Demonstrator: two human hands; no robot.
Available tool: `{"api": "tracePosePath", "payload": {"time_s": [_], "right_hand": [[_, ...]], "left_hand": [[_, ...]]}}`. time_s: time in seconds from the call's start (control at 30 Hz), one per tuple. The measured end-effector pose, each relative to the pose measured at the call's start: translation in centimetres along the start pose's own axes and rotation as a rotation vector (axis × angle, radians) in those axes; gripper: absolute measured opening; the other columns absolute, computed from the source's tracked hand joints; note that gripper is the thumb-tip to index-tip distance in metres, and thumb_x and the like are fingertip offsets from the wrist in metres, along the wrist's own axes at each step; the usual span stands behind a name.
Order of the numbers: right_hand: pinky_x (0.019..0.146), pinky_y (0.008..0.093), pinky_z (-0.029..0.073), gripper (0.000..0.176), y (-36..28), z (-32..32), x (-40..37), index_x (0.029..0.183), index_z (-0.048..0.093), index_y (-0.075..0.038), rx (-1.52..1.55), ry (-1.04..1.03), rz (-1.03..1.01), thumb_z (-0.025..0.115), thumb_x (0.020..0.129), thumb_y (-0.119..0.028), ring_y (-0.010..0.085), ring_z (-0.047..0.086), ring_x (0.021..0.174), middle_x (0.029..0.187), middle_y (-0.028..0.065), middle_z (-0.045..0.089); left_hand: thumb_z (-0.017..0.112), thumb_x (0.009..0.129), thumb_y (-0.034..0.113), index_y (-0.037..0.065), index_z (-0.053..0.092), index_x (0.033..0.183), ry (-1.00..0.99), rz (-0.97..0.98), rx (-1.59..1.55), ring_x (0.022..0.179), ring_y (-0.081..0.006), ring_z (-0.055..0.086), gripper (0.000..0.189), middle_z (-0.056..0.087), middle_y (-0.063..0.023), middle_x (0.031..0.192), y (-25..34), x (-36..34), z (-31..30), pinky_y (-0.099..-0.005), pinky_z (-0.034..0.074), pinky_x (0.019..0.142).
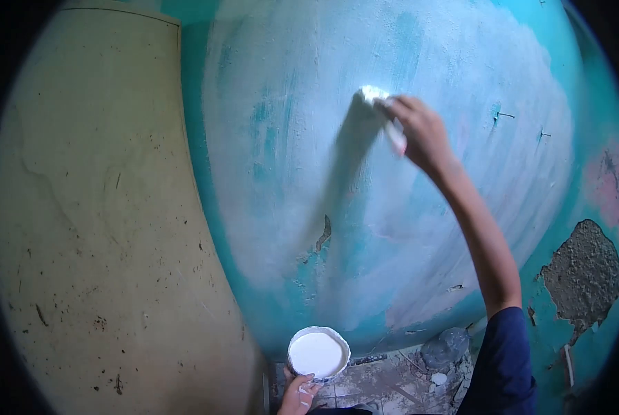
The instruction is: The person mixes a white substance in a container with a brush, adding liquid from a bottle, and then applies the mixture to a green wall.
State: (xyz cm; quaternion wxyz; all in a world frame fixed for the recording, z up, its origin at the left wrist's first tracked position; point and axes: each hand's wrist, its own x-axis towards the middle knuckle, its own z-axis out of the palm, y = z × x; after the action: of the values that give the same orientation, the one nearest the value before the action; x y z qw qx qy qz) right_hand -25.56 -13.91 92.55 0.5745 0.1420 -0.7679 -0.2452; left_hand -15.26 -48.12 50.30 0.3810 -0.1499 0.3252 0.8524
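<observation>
My right hand [420, 131] is closed around a paintbrush [396, 137], its white-loaded bristles against the upper middle of the wall [351, 173]. White paint covers much of the turquoise there in streaky, uneven strokes, and the arm's shadow falls down to the left of the brush. Low in the view, my left hand [298, 397] grips a round tub of white paint [317, 353] by its near side. White smears show on the fingers of that hand. The tub's rim is coated with paint.
A stained beige board [109, 207] stands along the left. Two nails [505, 115] stick out of the wall at right. Bare rough plaster [584, 273] shows in a broken patch on the far right. Below, a grey bag [446, 348] and debris lie on the tiled floor [371, 380].
</observation>
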Motion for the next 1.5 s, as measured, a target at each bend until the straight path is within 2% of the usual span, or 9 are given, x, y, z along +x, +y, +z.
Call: {"api": "tracePosePath", "payload": {"time_s": [0.23, 0.4, 0.47, 0.57, 0.73, 0.93, 1.13, 1.3, 1.5], "right_hand": [[0.063, 0.0353, 0.052, 0.033, -10.0, 2.0, -13.0, 0.108, 0.066, -0.011, 0.182, -0.274, 0.015, 0.065, 0.075, -0.008, 0.0218, 0.062, 0.08, 0.09, 0.0057, 0.064], [0.072, 0.0397, 0.052, 0.023, -4.7, 1.8, -8.5, 0.102, 0.07, -0.012, 0.236, -0.575, 0.113, 0.064, 0.08, -0.01, 0.0294, 0.064, 0.087, 0.094, 0.0098, 0.067], [0.074, 0.0394, 0.052, 0.021, -1.3, -0.3, -3.0, 0.1, 0.07, -0.01, 0.226, -0.23, 0.108, 0.066, 0.08, -0.009, 0.0321, 0.064, 0.086, 0.093, 0.0116, 0.067], [0.07, 0.0403, 0.054, 0.018, 2.8, -0.4, 3.0, 0.098, 0.072, -0.012, 0.153, 0.036, 0.179, 0.062, 0.084, -0.017, 0.0327, 0.065, 0.076, 0.09, 0.0108, 0.068], [0.068, 0.0367, 0.053, 0.048, -2.3, 2.0, -4.3, 0.121, 0.062, -0.02, -0.058, -0.068, 0.051, 0.067, 0.074, -0.013, 0.0256, 0.063, 0.088, 0.1, 0.007, 0.065], [0.066, 0.0338, 0.051, 0.031, -15.8, 3.4, -20.3, 0.11, 0.066, -0.01, 0.234, -0.309, 0.093, 0.062, 0.079, -0.011, 0.0193, 0.062, 0.078, 0.097, 0.0041, 0.066], [0.066, 0.04, 0.05, 0.027, -5.9, 3.1, -13.5, 0.101, 0.07, -0.018, 0.283, -0.367, 0.168, 0.064, 0.076, -0.011, 0.0312, 0.062, 0.078, 0.085, 0.0105, 0.064], [0.074, 0.0382, 0.052, 0.036, 0.6, -0.2, -2.9, 0.111, 0.068, -0.013, 0.017, 0.032, 0.244, 0.068, 0.074, -0.012, 0.0285, 0.062, 0.088, 0.101, 0.0095, 0.066], [0.062, 0.0349, 0.048, 0.037, -9.1, 2.7, -14.4, 0.109, 0.066, -0.013, 0.057, -0.057, 0.089, 0.062, 0.072, -0.006, 0.0208, 0.06, 0.074, 0.087, 0.0036, 0.064]], "left_hand": [[0.051, 0.094, 0.011, -0.002, 0.059, 0.107, 0.013, 0.008, 0.042, 0.105, -0.0271, 0.058, 0.02, 0.06, -0.0136, 0.105, 0.8, -0.1, -0.1, -0.0472, 0.049, 0.096], [0.055, 0.091, 0.01, -0.002, 0.06, 0.105, -0.071, 0.097, 0.043, 0.1, -0.0265, 0.06, 0.019, 0.061, -0.0128, 0.098, 0.5, -0.3, -0.5, -0.0447, 0.052, 0.091], [0.056, 0.09, 0.01, -0.003, 0.06, 0.104, -0.081, 0.154, 0.073, 0.097, -0.0263, 0.061, 0.019, 0.062, -0.013, 0.096, 0.4, 0.4, -1.0, -0.044, 0.053, 0.089], [0.055, 0.078, -0.004, 0.024, 0.035, 0.129, -0.091, 0.097, 0.034, 0.119, -0.0338, 0.052, 0.061, 0.047, -0.0102, 0.13, -0.4, 3.4, -3.5, -0.0553, 0.048, 0.093], [0.054, 0.078, -0.005, 0.024, 0.038, 0.127, -0.103, 0.089, -0.006, 0.118, -0.035, 0.054, 0.059, 0.049, -0.011, 0.128, -0.6, 3.5, -4.4, -0.0556, 0.048, 0.093], [0.057, 0.078, 0.0, 0.012, 0.045, 0.129, -0.094, 0.045, -0.018, 0.116, -0.033, 0.055, 0.053, 0.055, -0.0117, 0.122, -0.1, 3.3, -5.0, -0.0528, 0.047, 0.096], [0.057, 0.079, 0.004, 0.004, 0.048, 0.125, -0.009, 0.001, 0.029, 0.113, -0.0337, 0.056, 0.048, 0.057, -0.0152, 0.119, 0.1, 3.0, -5.1, -0.0521, 0.045, 0.099], [0.056, 0.078, 0.004, 0.001, 0.048, 0.124, -0.004, 0.007, 0.037, 0.114, -0.0355, 0.056, 0.047, 0.057, -0.0174, 0.121, -0.2, 3.0, -4.9, -0.0539, 0.045, 0.099], [0.055, 0.077, 0.004, 0.0, 0.048, 0.125, -0.037, 0.016, 0.017, 0.116, -0.0376, 0.055, 0.048, 0.056, -0.0187, 0.123, -0.5, 3.4, -5.7, -0.0545, 0.045, 0.099]]}}
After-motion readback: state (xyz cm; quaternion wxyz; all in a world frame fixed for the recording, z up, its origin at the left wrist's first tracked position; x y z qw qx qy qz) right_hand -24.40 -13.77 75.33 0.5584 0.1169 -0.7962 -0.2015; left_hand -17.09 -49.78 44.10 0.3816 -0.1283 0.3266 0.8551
